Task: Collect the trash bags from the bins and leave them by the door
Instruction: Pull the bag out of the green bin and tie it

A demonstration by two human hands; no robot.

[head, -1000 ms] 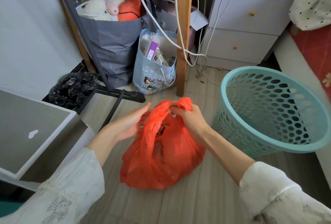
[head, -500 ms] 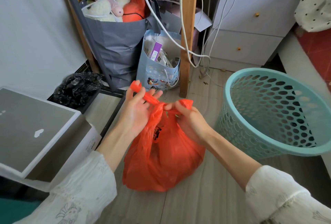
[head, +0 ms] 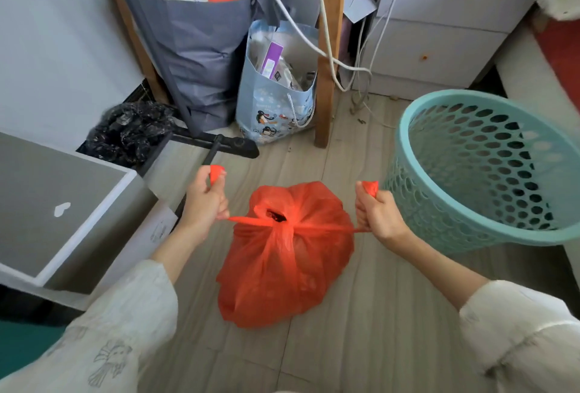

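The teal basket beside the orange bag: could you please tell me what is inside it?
Nothing shows inside the teal basket: only its perforated wall and the floor through the holes. Its bottom lies behind the near rim, unseen.

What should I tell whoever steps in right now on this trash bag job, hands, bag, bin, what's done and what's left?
Left hand grips one handle of the orange trash bag; right hand grips the other, both pulled outward, cinching a knot at the bag's top.
The bag sits on the floor, out of the teal bin, which stands tilted to its right with no bag in it.
A small gap shows beside the knot.
Done: bag out of this bin.
Left: finish the knot, carry the bag to the door, which is not in view.
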